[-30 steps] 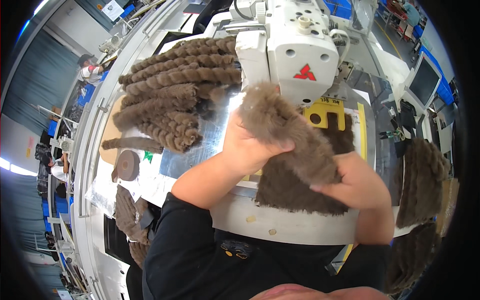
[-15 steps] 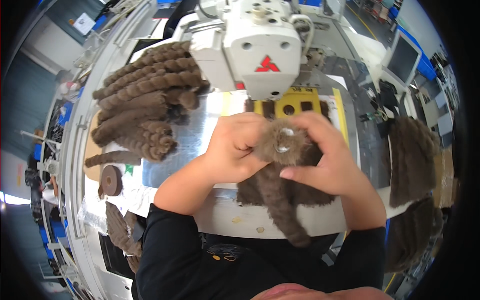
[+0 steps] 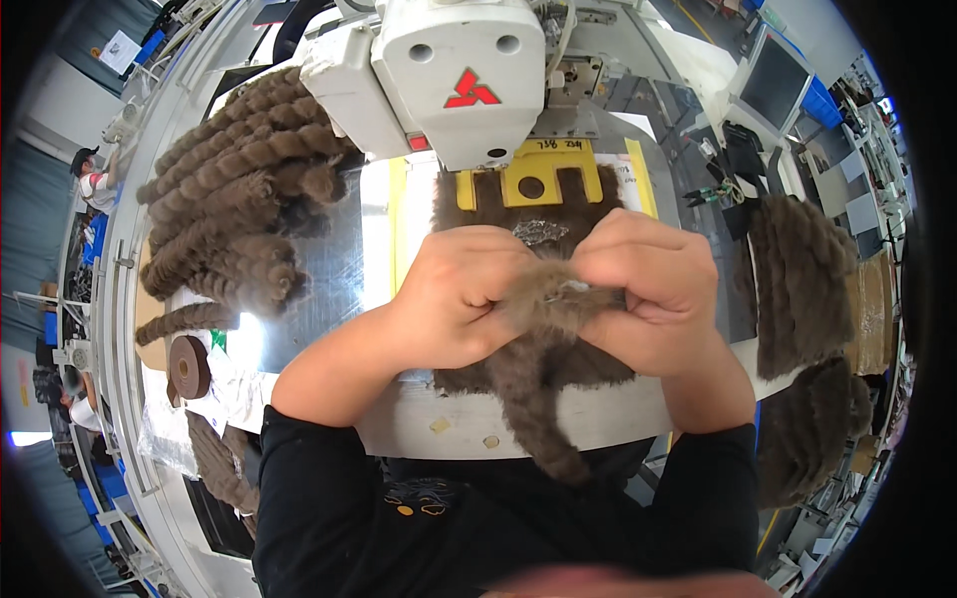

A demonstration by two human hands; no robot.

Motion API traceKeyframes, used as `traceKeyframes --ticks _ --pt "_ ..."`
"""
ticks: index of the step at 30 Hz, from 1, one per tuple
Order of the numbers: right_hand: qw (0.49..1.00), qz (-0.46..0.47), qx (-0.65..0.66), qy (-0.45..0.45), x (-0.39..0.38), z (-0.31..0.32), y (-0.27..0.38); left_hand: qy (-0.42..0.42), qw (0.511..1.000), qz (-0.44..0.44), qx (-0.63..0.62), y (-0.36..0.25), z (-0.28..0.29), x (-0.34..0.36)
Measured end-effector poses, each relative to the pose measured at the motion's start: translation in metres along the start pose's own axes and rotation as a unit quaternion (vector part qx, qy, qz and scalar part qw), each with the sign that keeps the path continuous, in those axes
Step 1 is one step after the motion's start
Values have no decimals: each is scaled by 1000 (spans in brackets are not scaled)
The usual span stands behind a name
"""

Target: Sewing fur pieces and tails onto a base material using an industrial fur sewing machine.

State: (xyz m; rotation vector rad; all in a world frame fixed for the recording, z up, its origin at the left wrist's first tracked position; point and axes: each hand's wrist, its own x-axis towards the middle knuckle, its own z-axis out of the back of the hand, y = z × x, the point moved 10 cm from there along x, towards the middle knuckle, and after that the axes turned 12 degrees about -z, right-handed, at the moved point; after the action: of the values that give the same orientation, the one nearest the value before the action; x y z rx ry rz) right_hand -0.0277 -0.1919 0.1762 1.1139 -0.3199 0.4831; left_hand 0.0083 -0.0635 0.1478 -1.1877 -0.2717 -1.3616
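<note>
Left hand point(image 3: 461, 294) and right hand point(image 3: 660, 284) pinch the brown fur strip point(image 3: 533, 399) by its upper end; even tension should avoid tearing.

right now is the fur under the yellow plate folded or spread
Spread: the brown fur piece lies flat, its edges showing beside the yellow plate and below the left hand and right hand, which hide part of it.

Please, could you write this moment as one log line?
left hand: grips brown fur strip | right hand: grips same strip | yellow template: over brown fur panel
</note>
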Motion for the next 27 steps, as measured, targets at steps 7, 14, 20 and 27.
traceKeyframes --ticks 7,14,20,27 --pt "998 -58 9 18 4 3 -8 13 999 23 -28 13 -10 -8" --pt "976 -214 41 20 15 19 -79 -54 941 288 -171 56 -55 -42" --pt "919 -370 127 39 25 0 -182 -46 952 285 -102 82 -37 -38" --pt "885 -449 10 123 44 -52 -220 27 907 372 -194 127 -34 -91"
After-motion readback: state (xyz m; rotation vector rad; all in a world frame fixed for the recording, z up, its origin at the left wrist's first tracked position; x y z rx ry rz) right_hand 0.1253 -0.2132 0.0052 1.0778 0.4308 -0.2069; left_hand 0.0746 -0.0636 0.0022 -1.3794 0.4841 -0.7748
